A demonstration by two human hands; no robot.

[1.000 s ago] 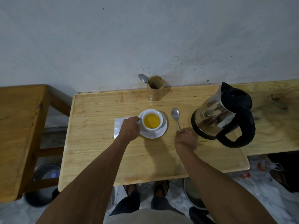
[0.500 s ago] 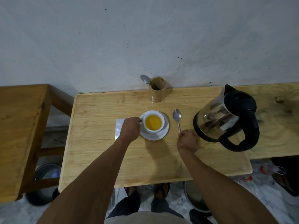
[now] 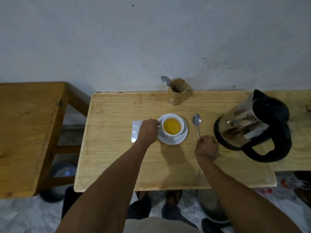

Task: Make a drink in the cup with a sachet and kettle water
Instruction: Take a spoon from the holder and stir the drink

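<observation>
Cup (image 3: 172, 126), white and filled with a yellow-orange drink, is seen standing upright on a white saucer (image 3: 175, 140) near the middle of the light wooden table (image 3: 117, 157). Its handle, at the cup's nine o'clock, is pinched by the left hand (image 3: 148, 130), whose fingers are curled around it; the hand also rests over a flat white sachet (image 3: 135, 131) lying on the table at the saucer's nine o'clock, partly hidden beneath the knuckles.

At the saucer's three o'clock, a metal spoon (image 3: 197, 122) is laid on the table with its bowl toward twelve o'clock and its handle toward six. The lower end of that handle is gripped by the right hand (image 3: 207, 147), which is closed into a loose fist on the tabletop; the spoon's bowl appears to rest on the wood.

The kettle (image 3: 252, 126), steel-bodied with a black lid, base and handle, is placed at the spoon's three o'clock, just beside the right hand, with its spout turned toward twelve and its handle toward five.

At the cup's twelve o'clock, against the grey wall (image 3: 151, 39), a wooden holder (image 3: 178, 94) is stood, and a second spoon (image 3: 165, 80) is propped in it, bowl up and tilted toward ten o'clock.

A darker wooden bench (image 3: 28, 132) is seen at the table's nine o'clock.
</observation>
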